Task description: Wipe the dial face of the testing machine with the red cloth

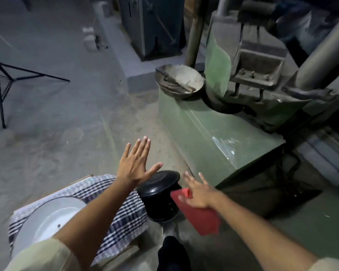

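The red cloth [199, 214] hangs under my right hand [199, 192], pinched at the thumb while the fingers stretch forward. That hand hovers low beside the green base of the testing machine [213, 137]. My left hand [135, 163] is open, fingers spread flat, over the dusty floor just above a black round can [158, 194]. A round white disc with a grey rim [47, 218] lies at the bottom left on a checkered cloth [123, 216], under my left forearm. No markings on the disc can be made out.
A dusty metal bowl [179, 80] with metal pieces sits on the machine base, by a steel column [194, 32]. Grey machine parts [258, 63] crowd the right. A black tripod [2, 79] stands at the left. Sandy concrete floor [66, 124] spreads in the middle.
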`<state>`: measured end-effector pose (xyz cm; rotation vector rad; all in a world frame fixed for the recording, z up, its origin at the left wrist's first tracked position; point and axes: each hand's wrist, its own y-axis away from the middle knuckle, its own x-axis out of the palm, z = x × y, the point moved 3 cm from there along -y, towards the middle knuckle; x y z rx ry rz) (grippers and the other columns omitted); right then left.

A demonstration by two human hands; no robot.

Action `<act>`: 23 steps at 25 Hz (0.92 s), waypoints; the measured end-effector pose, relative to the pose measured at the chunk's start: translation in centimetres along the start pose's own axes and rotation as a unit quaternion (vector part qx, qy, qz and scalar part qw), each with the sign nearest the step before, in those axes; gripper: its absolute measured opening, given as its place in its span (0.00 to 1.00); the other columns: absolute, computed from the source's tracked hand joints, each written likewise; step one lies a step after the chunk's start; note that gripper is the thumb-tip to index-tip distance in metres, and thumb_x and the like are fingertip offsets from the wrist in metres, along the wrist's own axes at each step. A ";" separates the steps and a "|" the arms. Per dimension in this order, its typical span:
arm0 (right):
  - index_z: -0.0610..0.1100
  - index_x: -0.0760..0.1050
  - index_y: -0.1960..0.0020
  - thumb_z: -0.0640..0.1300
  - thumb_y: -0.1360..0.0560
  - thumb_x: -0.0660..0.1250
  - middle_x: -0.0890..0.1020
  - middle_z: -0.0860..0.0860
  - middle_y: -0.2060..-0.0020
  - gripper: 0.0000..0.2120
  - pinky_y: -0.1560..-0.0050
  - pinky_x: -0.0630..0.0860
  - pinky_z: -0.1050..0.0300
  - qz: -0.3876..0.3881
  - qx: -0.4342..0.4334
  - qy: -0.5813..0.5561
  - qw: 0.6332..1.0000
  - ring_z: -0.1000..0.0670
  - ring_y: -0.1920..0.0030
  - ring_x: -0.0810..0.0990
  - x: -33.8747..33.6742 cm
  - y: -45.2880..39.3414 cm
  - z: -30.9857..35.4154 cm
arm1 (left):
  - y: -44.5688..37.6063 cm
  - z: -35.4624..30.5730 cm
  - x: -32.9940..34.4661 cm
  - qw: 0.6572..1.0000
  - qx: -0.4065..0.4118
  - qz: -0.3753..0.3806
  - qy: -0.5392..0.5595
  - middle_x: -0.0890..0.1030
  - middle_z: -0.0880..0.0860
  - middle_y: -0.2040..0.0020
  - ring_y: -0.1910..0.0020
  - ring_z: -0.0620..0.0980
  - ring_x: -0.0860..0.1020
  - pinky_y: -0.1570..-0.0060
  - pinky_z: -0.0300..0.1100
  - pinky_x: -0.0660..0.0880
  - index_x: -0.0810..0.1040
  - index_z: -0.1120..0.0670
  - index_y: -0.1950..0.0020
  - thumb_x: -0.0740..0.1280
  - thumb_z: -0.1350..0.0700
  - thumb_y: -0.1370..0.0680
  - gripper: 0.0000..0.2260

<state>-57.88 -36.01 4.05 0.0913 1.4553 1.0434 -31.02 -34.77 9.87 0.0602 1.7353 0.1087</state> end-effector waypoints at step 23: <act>0.54 0.66 0.17 0.79 0.23 0.50 0.29 0.43 0.16 0.43 0.18 0.37 0.28 -0.065 -0.098 0.201 0.972 0.46 0.15 0.30 5.4 -17.0 0.3 | -3.1 6.9 16.5 0.990 -0.074 0.118 0.006 0.40 0.51 0.10 0.10 0.50 0.41 0.12 0.56 0.38 0.40 0.52 0.10 0.36 0.21 0.25 0.51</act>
